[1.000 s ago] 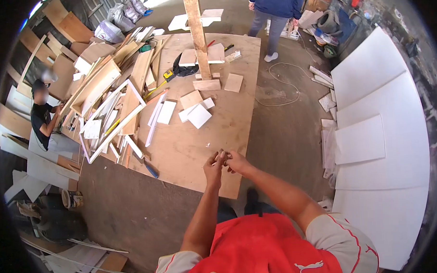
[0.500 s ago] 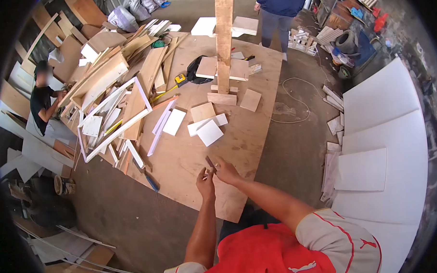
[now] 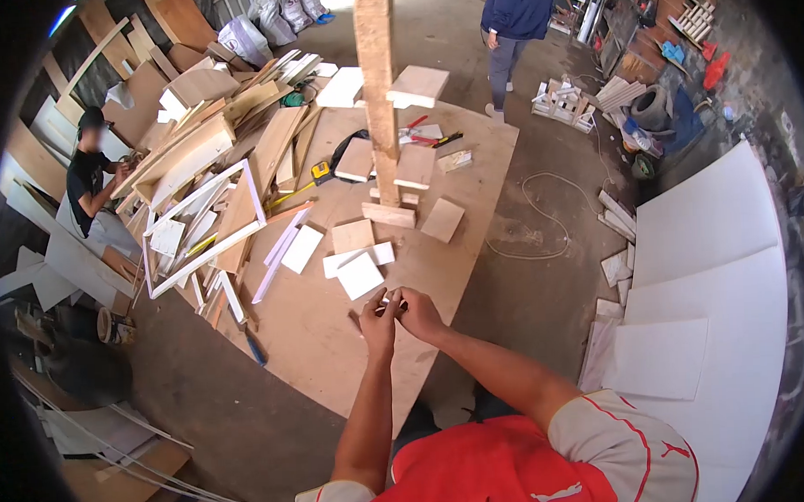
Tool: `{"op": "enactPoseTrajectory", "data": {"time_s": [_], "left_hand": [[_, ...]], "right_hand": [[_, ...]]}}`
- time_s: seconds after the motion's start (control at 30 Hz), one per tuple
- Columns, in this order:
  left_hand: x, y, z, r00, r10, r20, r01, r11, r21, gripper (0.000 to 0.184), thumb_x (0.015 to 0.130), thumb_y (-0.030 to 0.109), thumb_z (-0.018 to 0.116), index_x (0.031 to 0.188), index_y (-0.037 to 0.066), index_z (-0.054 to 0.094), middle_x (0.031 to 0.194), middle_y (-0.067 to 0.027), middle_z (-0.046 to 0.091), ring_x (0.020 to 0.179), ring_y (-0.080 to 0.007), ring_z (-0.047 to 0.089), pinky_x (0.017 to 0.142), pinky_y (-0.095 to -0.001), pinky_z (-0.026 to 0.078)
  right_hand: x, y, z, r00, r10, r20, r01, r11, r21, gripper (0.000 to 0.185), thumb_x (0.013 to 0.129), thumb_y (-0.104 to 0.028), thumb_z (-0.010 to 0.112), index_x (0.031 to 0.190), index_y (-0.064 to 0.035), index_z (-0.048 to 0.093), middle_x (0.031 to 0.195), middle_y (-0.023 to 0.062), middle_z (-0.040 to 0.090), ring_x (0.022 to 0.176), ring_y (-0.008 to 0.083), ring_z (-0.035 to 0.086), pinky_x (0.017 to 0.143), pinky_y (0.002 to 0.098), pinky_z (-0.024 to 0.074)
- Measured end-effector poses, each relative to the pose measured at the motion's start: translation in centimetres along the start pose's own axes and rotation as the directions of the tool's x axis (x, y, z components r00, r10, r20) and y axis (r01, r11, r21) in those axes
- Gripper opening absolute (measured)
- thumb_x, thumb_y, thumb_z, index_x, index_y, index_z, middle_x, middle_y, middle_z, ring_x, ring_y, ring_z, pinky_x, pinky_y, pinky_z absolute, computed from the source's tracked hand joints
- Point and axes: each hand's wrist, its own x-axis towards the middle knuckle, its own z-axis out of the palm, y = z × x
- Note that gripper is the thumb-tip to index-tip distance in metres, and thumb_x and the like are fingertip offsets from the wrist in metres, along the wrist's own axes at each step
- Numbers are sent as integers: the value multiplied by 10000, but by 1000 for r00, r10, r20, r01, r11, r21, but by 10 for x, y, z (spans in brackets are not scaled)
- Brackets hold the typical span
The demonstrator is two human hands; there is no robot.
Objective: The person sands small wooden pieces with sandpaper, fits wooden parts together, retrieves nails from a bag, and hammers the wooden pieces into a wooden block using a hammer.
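Observation:
My left hand (image 3: pixel 378 326) and my right hand (image 3: pixel 419 316) meet above the near part of the wooden table. Fingers of both are closed in a pinch around something small and pale, too small to name. A short dark brown strip (image 3: pixel 355 322) shows just left of my left hand; whether it touches the hand I cannot tell. Beyond my fingers lie a white square board (image 3: pixel 360 277), a white strip and a tan wood square (image 3: pixel 353 235). Farther back stands an upright wooden post (image 3: pixel 379 101) with small square shelves on its sides.
Wood offcuts and frames (image 3: pixel 206 205) pile up on the table's left, near a yellow tape measure (image 3: pixel 321 172). A blue-handled tool (image 3: pixel 257 348) lies at the left edge. One person (image 3: pixel 89 178) sits at left; another (image 3: pixel 514 26) stands behind. White sheets (image 3: pixel 704 267) lean at right.
The brown strip was between my hands and now shows left of my left hand. My fingers have drawn together. The view has shifted, and the standing person has turned and moved.

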Motion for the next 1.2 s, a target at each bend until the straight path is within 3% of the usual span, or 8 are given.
{"op": "enactPoseTrajectory", "data": {"time_s": [0.2,0.4,0.43,0.57,0.73,0.83,0.93,1.2], "left_hand": [[12,35,96,1000,1,-5,-2,979,-204,535,1012,374,727,1343,-43,671,1080,-70,717,941,-132,640,839,-292,504],[44,85,145,959,208,-195,-221,974,-46,488,993,322,768,1287,-56,674,1087,-94,719,1001,-164,647,873,-321,515],[54,98,145,966,183,-180,-198,978,-68,489,987,290,780,1302,-64,659,1125,-117,714,1040,-181,647,894,-328,523],[108,119,142,918,308,-249,-301,951,67,587,953,260,824,1379,-77,601,1289,-193,671,1168,-257,656,987,-373,534],[182,148,148,887,402,-228,-367,913,181,924,851,307,920,1535,-85,438,1548,-286,513,1446,-378,495,1185,-462,408],[218,153,149,863,455,-221,-348,851,394,1012,828,275,933,1593,-58,361,1545,-280,500,1452,-390,489,1170,-481,436],[249,147,142,826,563,-19,-537,797,279,924,828,144,927,1547,-59,381,1458,-221,566,1350,-337,568,1098,-443,484],[254,147,155,842,511,-173,-460,848,265,564,906,63,842,1340,-66,507,1150,-189,723,1048,-234,723,894,-359,582]], "right_hand": [[42,15,-107,994,-97,-48,98,995,17,203,927,-120,788,1005,3,647,873,163,722,762,299,735,671,388,562],[91,10,-176,997,-71,-16,72,992,108,200,954,-151,791,993,2,670,876,105,746,778,170,723,680,345,538],[101,12,-181,999,-21,27,17,987,163,228,937,-185,788,1081,-22,721,944,135,781,877,245,772,771,384,573],[143,13,-187,995,-39,87,11,954,299,228,975,-128,756,1158,3,719,1017,75,774,957,156,729,889,325,555],[203,39,-166,995,-40,91,-16,840,543,188,966,-110,748,1116,2,739,989,77,778,905,152,724,796,319,562],[235,44,-165,956,152,250,-284,684,672,188,977,-118,750,1139,-23,744,1018,63,763,926,123,703,798,288,545],[250,25,-174,930,264,257,-369,661,653,244,981,-131,753,1195,-15,726,1011,49,748,912,111,695,800,287,551],[274,49,-160,867,353,352,-496,542,679,283,992,-168,778,1217,-17,698,1067,51,732,891,136,704,773,298,601]]}}
